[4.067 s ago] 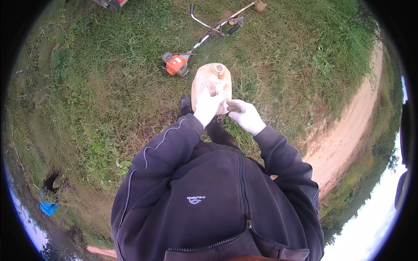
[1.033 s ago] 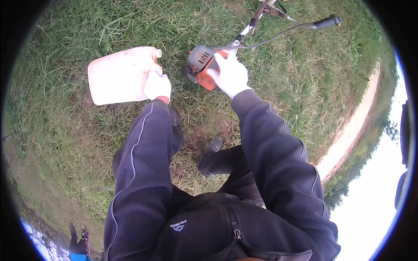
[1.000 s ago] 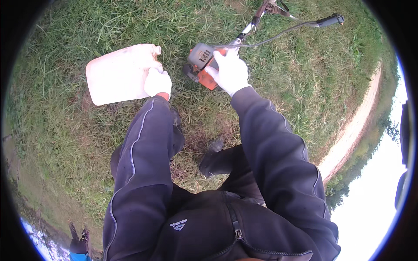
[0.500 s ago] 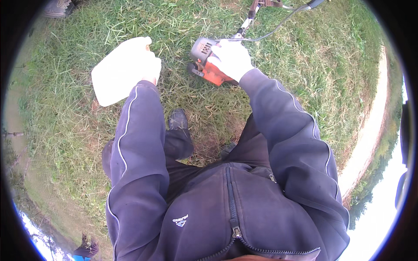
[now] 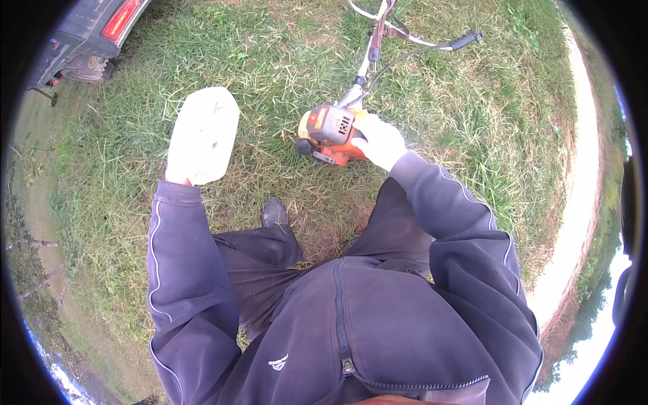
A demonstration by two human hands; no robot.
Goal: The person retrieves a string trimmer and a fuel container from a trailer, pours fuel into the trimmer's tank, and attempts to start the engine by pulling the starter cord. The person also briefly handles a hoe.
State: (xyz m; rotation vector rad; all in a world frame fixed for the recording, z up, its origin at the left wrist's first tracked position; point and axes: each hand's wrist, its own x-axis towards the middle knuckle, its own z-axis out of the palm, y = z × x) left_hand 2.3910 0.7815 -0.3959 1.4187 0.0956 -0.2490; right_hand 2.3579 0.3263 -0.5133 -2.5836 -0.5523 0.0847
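Observation:
My left hand [image 5: 179, 165], in a pale glove washed out by light, grips a white plastic jug [image 5: 206, 131]. The jug is raised off the grass with its broad flat base turned up toward me; its neck and most of my fingers are hidden. On the right, my white-gloved right hand [image 5: 381, 140] is closed on the side of a brush cutter's engine [image 5: 332, 125], an orange and grey housing resting on the grass. Its fingertips are partly hidden. From the engine the brush cutter's shaft [image 5: 368, 64] runs away toward the top edge.
A dark vehicle [image 5: 84, 34] with a red tail light and a tyre stands at the far left. The brush cutter's curved handlebar [image 5: 439, 46] and cable lie beyond my right hand. My shoe [image 5: 274, 212] is on the grass. A pale track [image 5: 574, 182] curves along the right.
The jug has moved left and turned from its side to show its base. My right hand and the engine appear lower in view. More of the vehicle and the handlebar now shows.

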